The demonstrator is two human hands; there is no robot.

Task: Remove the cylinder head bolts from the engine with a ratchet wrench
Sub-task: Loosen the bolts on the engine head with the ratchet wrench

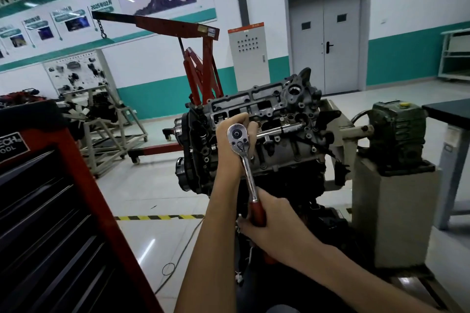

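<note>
The dark engine (287, 150) sits on a stand with its cylinder head (269, 107) tilted toward me. A chrome ratchet wrench (240, 146) with a red handle carries a long extension bar (282, 129) that reaches right into the head. My left hand (234, 138) curls round behind the ratchet head where the extension joins it. My right hand (269, 221) grips the red handle lower down. The bolt at the extension's far end is hidden.
A red and black tool cabinet (50, 211) stands close on the left. Behind the engine is a red engine crane (201, 68), and a grey gearbox (396, 132) on the stand's right. A dark table (450, 112) is at the far right. Yellow-black floor tape (157, 217) runs below.
</note>
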